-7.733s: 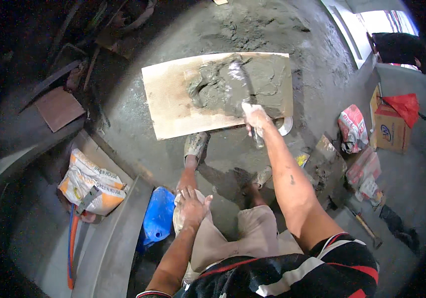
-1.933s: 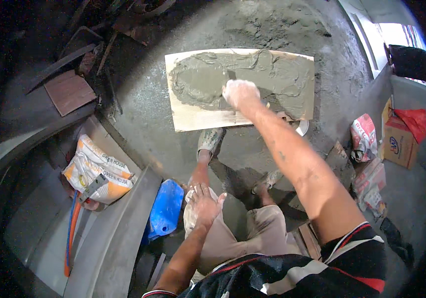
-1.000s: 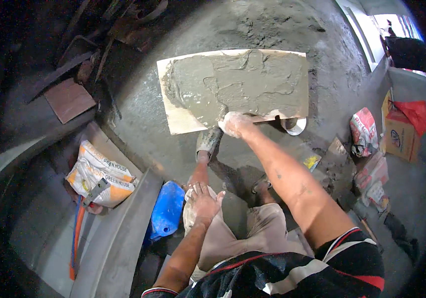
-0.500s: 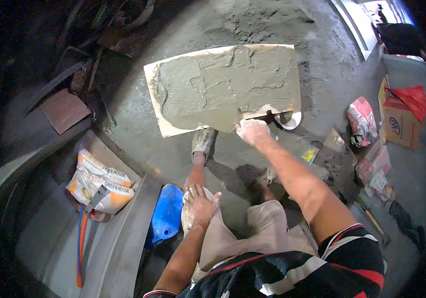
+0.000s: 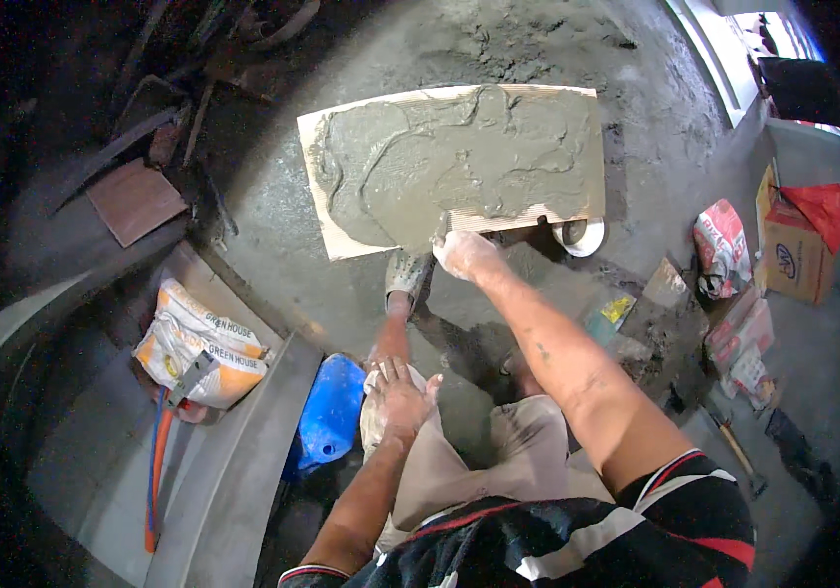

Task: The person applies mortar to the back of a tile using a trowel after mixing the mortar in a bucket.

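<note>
A rectangular tile [image 5: 326, 240] with a ribbed back lies in front of me, mostly coated in wet grey mortar [image 5: 459, 147]. My right hand [image 5: 468, 256], dusted pale, is closed at the tile's near edge around a trowel [image 5: 416, 227]; the handle is hidden in my fist. The trowel's blade is smeared grey and hard to tell from the mortar it presses on. My left hand [image 5: 404, 400] rests flat on my left knee, fingers spread, holding nothing.
A white round container [image 5: 592, 238] shows beneath the tile's near right corner. On the left are a blue jug [image 5: 333, 404], a white-and-orange sack [image 5: 206, 351] and a brown tile [image 5: 136, 201]. Red-and-white bags [image 5: 721, 250], a carton [image 5: 794, 257] and a wooden-handled tool [image 5: 737, 446] lie right.
My right hand has drawn the trowel left along the near edge, spreading mortar and leaving a new curved ridge across the left part. My left hand stays on the knee.
</note>
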A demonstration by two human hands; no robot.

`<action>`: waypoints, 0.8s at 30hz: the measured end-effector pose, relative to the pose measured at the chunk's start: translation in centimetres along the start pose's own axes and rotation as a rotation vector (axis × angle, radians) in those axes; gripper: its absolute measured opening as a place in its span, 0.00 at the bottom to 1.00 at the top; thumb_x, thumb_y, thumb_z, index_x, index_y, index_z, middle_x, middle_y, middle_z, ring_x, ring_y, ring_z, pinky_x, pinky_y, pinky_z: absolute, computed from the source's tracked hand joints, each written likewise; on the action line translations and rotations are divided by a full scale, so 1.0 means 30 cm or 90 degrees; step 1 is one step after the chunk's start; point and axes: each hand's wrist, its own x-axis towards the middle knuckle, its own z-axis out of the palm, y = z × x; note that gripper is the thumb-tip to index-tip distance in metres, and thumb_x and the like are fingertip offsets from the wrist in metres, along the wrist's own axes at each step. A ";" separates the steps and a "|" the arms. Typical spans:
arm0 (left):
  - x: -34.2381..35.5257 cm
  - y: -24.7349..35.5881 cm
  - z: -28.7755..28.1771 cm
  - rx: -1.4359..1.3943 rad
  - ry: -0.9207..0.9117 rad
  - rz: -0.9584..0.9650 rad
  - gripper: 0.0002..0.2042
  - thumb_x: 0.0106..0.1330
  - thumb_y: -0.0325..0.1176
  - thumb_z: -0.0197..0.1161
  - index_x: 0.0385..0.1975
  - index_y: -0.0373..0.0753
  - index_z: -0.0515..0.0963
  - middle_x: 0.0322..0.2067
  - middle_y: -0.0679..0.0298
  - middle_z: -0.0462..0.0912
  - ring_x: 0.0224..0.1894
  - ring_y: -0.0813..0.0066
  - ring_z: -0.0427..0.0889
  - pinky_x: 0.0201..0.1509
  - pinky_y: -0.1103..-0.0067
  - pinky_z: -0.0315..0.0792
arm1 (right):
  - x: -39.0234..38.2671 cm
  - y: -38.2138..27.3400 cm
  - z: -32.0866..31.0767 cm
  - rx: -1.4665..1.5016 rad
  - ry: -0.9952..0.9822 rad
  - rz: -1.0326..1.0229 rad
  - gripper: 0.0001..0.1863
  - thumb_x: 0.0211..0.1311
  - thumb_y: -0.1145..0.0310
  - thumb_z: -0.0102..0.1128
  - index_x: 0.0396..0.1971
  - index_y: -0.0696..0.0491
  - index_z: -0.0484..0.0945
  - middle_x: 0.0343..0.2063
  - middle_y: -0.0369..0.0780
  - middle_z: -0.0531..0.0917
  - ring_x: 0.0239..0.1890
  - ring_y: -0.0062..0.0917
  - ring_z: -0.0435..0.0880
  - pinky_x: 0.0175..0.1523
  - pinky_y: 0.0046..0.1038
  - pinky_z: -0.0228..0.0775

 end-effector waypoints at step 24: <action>-0.007 -0.003 -0.029 0.026 0.025 0.022 0.47 0.64 0.68 0.52 0.71 0.31 0.58 0.72 0.48 0.56 0.75 0.45 0.50 0.74 0.51 0.51 | -0.125 0.303 0.043 -0.025 0.230 0.107 0.25 0.72 0.49 0.42 0.40 0.55 0.79 0.37 0.51 0.85 0.45 0.47 0.84 0.53 0.48 0.73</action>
